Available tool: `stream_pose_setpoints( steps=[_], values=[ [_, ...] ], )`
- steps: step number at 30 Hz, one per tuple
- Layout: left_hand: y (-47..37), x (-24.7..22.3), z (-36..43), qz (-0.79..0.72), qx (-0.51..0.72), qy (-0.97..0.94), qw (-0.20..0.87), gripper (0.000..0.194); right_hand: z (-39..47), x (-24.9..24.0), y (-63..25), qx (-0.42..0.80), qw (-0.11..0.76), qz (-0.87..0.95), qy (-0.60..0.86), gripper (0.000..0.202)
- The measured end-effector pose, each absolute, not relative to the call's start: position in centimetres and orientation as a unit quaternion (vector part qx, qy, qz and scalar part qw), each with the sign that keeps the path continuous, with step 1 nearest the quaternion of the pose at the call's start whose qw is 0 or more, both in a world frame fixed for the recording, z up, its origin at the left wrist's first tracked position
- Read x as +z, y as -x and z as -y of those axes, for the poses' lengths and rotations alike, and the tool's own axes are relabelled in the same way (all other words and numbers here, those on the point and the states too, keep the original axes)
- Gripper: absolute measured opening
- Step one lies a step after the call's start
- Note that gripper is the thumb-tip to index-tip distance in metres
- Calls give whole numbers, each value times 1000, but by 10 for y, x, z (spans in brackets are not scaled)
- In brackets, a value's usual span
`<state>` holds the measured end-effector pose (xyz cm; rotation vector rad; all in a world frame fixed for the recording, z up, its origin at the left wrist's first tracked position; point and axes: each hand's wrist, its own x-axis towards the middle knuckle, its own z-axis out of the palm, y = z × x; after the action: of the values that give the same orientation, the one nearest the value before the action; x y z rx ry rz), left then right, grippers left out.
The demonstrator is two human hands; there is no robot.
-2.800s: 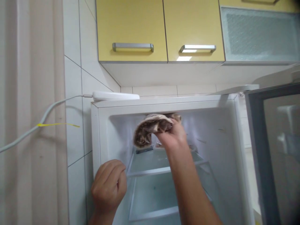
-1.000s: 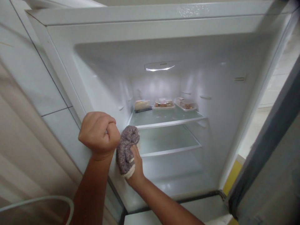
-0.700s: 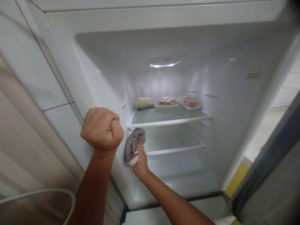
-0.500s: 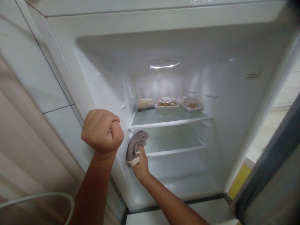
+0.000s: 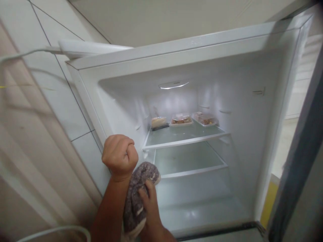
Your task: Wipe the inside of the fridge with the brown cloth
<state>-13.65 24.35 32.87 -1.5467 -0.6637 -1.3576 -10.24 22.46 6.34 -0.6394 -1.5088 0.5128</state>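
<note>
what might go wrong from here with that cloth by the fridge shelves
The cloth in the right grip might catch the lower shelf's front edge, which looks close. If raised, it could nudge the food packs on the upper shelf. A snag on the cable might drag the white device off the fridge.

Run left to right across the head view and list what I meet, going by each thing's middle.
Beige pleated surface → clenched left hand → grey cloth → right hand gripping it → middle food tray → right food tray → open fridge door.
</note>
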Motion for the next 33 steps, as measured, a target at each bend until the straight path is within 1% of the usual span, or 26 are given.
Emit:
stream_pose_setpoints(
  steps=[2,3,6,9,11,12,15,16,18,20,22,24,25,27,29,30,33],
  values=[
    [137,329,-244,273,-549,632,474,23,-228,37,102,202,654,672,282,73],
    [138,329,-244,276,-547,631,476,23,-228,25,100,199,652,670,295,79],
    [138,327,-246,283,-544,626,481,24,-225,-10,93,176,624,682,338,82],
    [138,326,-247,289,-541,622,487,24,-218,-38,83,152,573,715,370,79],
    [139,326,-247,297,-536,620,490,24,-215,-48,69,154,502,757,389,74],
    [140,327,-247,303,-532,619,492,23,-215,-50,59,154,458,781,396,67],
    [139,332,-246,319,-500,623,510,22,-218,-41,19,138,336,836,411,40],
    [138,332,-246,320,-490,624,518,22,-221,-33,3,129,307,846,416,37],
    [131,323,-243,318,-479,636,515,20,-226,-10,-33,117,271,850,436,38],
    [119,297,-238,320,-474,674,468,18,-229,16,-74,114,274,810,506,43],
    [104,250,-233,344,-453,732,374,17,-228,38,-114,81,311,739,592,52],
    [90,188,-228,425,-424,767,227,21,-222,48,-149,22,315,677,665,60],
    [85,156,-225,488,-393,766,143,25,-219,48,-163,-5,298,650,699,60],
    [80,95,-220,609,-277,743,-7,33,-212,35,-180,-39,238,617,750,53],
    [83,46,-213,646,-220,729,-52,42,-208,10,-183,-42,173,626,759,45],
    [88,28,-209,659,-196,724,-65,46,-207,-4,-180,-38,153,637,755,45],
    [105,-9,-195,666,-161,724,-78,52,-211,-34,-154,-20,134,652,746,54]
  ],
)
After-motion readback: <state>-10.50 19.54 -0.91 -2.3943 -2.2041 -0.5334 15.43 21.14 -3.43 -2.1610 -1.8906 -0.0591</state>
